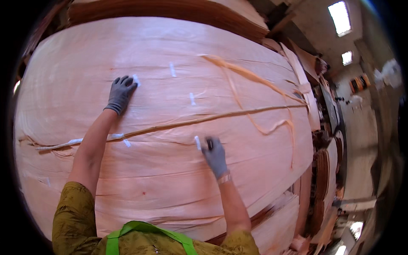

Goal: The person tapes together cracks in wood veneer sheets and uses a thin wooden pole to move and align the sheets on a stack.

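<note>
A wide sheet of pale wood veneer lies before me, creased and split in places. My left hand, in a grey glove, rests flat on it with the fingers out, beside a short strip of white tape. My right hand, also gloved, is closed over the sheet near another tape strip. Something small and dark shows at its fingers, too blurred to name. A long thin wooden stick crosses the sheet between my hands, passing under or behind my left forearm.
Loose orange-tan veneer ribbons curl over the right part of the sheet. More tape strips dot the surface. Thick veneer stacks stand at the far side, with others at the right. A walkway runs beyond them.
</note>
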Demonstrator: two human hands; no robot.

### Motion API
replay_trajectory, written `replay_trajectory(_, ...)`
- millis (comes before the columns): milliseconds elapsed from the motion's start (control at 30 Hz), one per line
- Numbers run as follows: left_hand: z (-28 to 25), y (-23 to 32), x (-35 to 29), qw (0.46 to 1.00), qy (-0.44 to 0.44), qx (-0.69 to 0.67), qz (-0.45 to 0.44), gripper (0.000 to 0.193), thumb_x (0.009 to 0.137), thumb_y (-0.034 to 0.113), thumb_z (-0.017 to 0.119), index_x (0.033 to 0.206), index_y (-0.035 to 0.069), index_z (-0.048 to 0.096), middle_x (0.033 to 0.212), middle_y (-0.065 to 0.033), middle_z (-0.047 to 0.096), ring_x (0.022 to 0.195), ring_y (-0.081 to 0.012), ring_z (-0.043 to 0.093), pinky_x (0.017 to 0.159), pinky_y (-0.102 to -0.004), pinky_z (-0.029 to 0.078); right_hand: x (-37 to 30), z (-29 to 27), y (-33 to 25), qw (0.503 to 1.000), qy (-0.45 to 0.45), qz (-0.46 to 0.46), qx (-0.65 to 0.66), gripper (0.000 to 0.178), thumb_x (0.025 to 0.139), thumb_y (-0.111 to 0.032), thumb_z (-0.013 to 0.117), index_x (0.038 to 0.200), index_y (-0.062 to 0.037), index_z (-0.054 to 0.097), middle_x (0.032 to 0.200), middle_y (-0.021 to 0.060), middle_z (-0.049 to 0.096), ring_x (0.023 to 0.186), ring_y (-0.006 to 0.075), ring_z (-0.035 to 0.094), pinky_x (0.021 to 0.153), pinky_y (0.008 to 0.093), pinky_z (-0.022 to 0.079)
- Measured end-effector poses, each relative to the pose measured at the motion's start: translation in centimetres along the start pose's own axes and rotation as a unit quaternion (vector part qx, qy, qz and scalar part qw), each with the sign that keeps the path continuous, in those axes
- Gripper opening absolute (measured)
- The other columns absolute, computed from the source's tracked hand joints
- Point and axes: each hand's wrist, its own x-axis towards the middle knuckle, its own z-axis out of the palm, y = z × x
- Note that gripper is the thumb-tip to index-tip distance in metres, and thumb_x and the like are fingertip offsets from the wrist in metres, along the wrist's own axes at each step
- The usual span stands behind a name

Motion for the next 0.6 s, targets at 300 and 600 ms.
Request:
replay_trajectory(300,-8.1,13.8,-5.0,0.996,-0.064,0.004,0.058,0.050,0.073,0.009,0.052,0.123,0.011,0.047,0.135,-0.0168,0.036,0.126,-0.0306,0.032,0.102,-0.0503,0.022,-41.7,-9.0,5.3,0.839,0.149,0.494,0.174,0.017,0.087,-0.016,0.052,0.097,-0.0036,0.059,0.075,0.0071,0.063,0.066,0.0160,0.059,0.055,0.0291,0.050)
replay_trajectory(600,-19.4,35.2,-20.3,0.942,-0.138,-0.254,0.170,0.041,0.071,0.009,0.058,0.112,0.009,0.053,0.131,-0.0204,0.039,0.121,-0.0365,0.036,0.100,-0.0508,0.025,-49.0,-7.7,2.9,0.920,-0.001,0.375,0.115,0.020,0.087,-0.022,0.055,0.092,-0.0042,0.060,0.076,0.0089,0.064,0.065,0.0145,0.061,0.057,0.0286,0.048)
